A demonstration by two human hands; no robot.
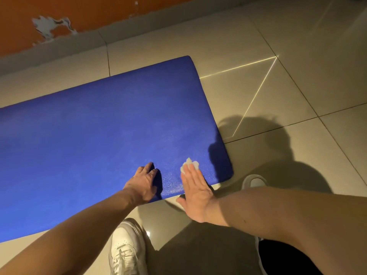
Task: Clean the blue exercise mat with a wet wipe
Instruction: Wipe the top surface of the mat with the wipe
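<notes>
The wet wipe lies on the blue exercise mat near its near right corner, pressed flat under the straight fingers of the right hand. The left hand braces on the mat just beside, holding nothing. The mat's long axis runs leftward from the wipe.

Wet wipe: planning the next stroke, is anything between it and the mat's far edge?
Nothing visible. The wet wipe sits under the right hand, with bare blue mat beyond; the left hand rests on the mat to its left.
</notes>
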